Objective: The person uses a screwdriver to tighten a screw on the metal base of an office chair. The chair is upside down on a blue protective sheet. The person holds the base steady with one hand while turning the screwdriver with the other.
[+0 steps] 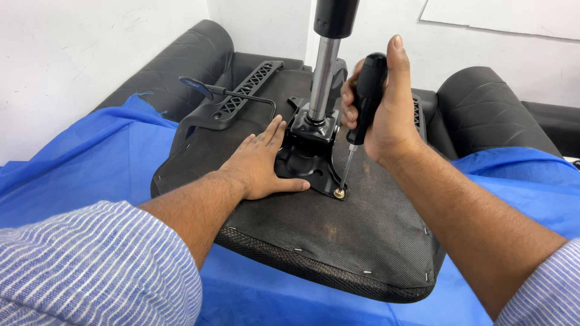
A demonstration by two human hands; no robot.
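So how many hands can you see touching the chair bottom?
1. The left hand lies flat on the upturned seat, beside the black metal plate. The right hand grips a screwdriver instead, its tip on a screw.

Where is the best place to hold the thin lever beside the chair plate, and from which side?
Take the lever at its flat blue-black tip, coming from the left. The tip sticks out free past the armrest, while the rest is thin wire running toward the plate, where the left hand lies.
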